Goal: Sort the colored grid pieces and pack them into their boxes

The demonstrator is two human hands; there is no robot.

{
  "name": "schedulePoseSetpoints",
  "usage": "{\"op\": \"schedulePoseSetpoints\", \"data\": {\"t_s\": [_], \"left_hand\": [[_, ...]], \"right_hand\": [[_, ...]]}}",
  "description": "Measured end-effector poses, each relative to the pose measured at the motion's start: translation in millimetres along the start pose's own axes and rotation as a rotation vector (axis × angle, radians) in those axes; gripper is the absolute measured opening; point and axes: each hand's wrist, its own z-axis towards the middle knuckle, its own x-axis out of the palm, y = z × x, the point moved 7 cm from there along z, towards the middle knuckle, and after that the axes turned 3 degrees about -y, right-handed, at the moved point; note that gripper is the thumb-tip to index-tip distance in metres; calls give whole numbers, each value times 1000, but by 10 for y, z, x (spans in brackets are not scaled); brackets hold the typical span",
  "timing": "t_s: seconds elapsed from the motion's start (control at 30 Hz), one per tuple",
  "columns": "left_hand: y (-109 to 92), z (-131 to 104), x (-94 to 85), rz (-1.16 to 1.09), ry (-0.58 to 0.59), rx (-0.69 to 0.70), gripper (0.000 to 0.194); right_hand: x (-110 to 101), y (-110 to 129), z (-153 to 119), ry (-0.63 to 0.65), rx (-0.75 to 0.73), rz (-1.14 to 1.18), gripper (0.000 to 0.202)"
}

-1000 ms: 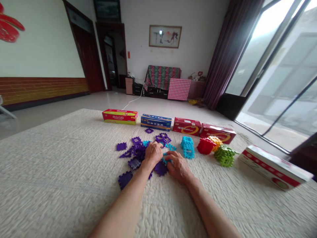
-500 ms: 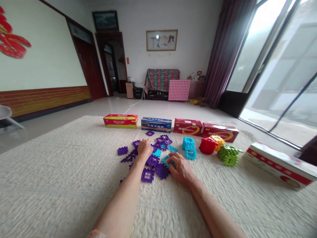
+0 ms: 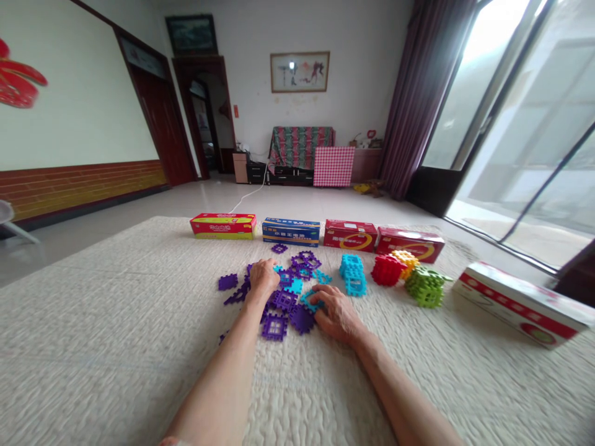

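Note:
In the head view, a loose pile of purple interlocking plastic building tiles (image 3: 284, 300) with a few light-blue ones lies on the pale quilted cover. My left hand (image 3: 264, 277) is over the left part of the pile, its fingers curled down; what they hold, if anything, is hidden. At the pile's right edge, my right hand (image 3: 337, 313) has thumb and fingers closed at a light-blue building tile (image 3: 310, 300). Just left of its thumb lies a solid purple tile (image 3: 302, 318). A purple window-pattern tile (image 3: 274, 327) lies nearest to me.
Right of the pile stand assembled light-blue (image 3: 353, 274), red (image 3: 388, 270), yellow (image 3: 405, 262) and green (image 3: 424, 286) tile blocks. Behind are a red-and-yellow box (image 3: 223, 227), a blue box (image 3: 290, 233) and two red boxes (image 3: 349, 236). A white-and-red box (image 3: 520, 303) lies far right.
My left hand has shifted slightly left over the pile, baring more purple and light-blue tiles beside it. My right hand stays at the light-blue tile. The whole view has shifted a little.

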Motion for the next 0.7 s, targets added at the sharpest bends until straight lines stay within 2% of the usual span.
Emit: {"op": "schedulePoseSetpoints", "data": {"t_s": [0.2,0.27,0.33,0.43,0.5,0.6,0.7], "left_hand": [[-84,3,-318,-143,-237,-33,38],[-138,4,-348,-212,-258,-31,38],[-250,10,-290,-288,-177,27,37],[-477,-28,-133,-377,30,160,36],[-603,-81,-61,-379,119,237,38],[-721,-159,5,-302,182,315,41],[-777,-226,32,-248,196,334,43]], "right_hand": [[-11,6,-6,-31,-12,11,26],[-21,-10,-9,-58,-7,14,25],[-35,-38,-12,-89,4,17,26],[-49,-76,-17,-117,9,26,29],[-54,-89,-18,-122,4,31,30],[-58,-101,-20,-124,2,36,30],[-79,-113,-28,-159,12,50,31]]}}
